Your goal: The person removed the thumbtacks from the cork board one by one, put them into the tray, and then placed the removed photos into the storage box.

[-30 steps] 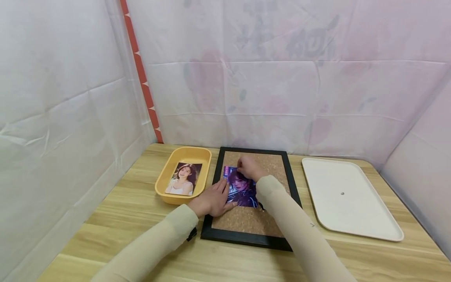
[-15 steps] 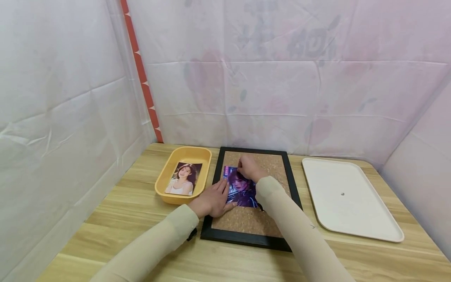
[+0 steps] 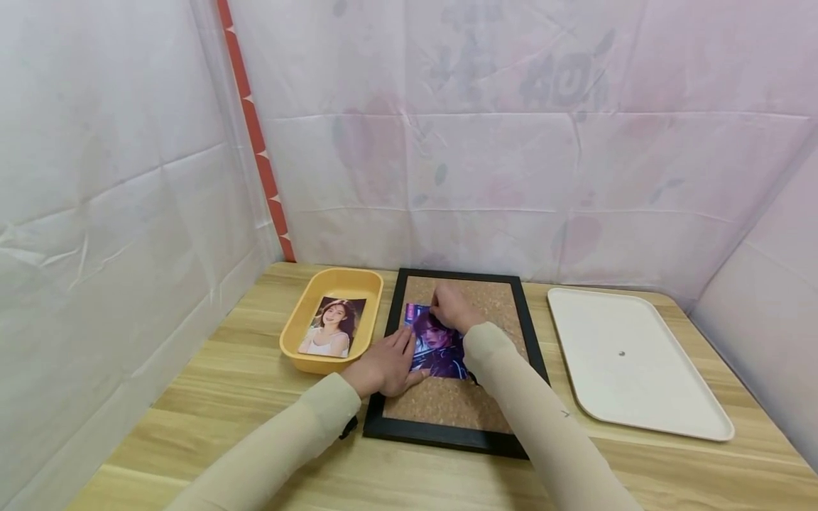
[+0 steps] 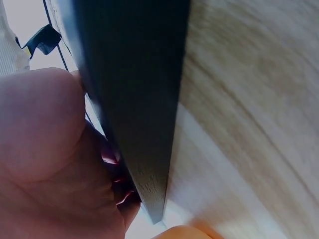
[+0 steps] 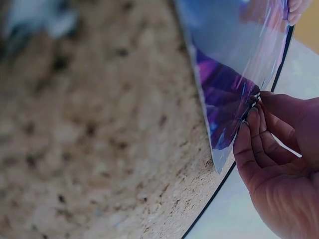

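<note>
A glossy purple-blue picture card (image 3: pixel 441 349) lies on a cork board (image 3: pixel 447 404) with a black frame. My left hand (image 3: pixel 386 363) rests flat with spread fingers on the card's left edge and the cork. Near the card's top edge my right hand (image 3: pixel 455 306) has its thumb and fingers drawn together. In the right wrist view those fingertips (image 5: pixel 254 117) pinch a small, mostly hidden thing against the card (image 5: pixel 222 99), whose near corner lifts slightly. The left wrist view shows the palm (image 4: pixel 40 139) beside the black frame edge (image 4: pixel 134 94).
Left of the board stands a yellow tub (image 3: pixel 294 333) with a portrait photo (image 3: pixel 332 330) in it. A white tray (image 3: pixel 633 355) lies on the wooden table (image 3: pixel 211 397) to the right. Pale cloth walls (image 3: pixel 479 177) rise behind and at both sides.
</note>
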{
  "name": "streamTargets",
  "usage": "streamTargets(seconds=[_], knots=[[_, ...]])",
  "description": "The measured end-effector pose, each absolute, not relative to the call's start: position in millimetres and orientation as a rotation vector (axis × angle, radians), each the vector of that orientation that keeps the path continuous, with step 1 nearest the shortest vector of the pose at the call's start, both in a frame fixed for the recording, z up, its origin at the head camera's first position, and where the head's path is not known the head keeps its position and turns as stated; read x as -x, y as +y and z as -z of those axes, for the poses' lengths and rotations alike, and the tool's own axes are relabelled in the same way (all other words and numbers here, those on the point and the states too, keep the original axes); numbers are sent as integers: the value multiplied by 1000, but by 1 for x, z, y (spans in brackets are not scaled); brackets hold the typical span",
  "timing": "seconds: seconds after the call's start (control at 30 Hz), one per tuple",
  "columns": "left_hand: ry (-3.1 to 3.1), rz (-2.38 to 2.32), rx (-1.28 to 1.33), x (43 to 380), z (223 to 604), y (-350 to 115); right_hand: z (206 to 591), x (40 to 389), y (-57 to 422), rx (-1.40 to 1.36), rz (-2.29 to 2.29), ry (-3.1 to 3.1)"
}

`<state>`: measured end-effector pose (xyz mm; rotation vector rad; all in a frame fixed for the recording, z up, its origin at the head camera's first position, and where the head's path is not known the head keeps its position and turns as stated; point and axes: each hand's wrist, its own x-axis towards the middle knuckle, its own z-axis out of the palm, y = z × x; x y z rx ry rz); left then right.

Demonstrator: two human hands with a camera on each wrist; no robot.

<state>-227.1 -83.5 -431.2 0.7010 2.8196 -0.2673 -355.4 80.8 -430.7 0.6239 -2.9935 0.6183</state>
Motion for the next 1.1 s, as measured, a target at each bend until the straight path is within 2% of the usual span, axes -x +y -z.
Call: streamTargets(seconds=[0.43, 1.1], knots=[[2834, 266, -702, 235, 452, -85, 434, 351, 81, -571, -661, -3013], [2824, 275, -688, 239, 451, -86, 431, 356, 81, -541, -692, -3050]])
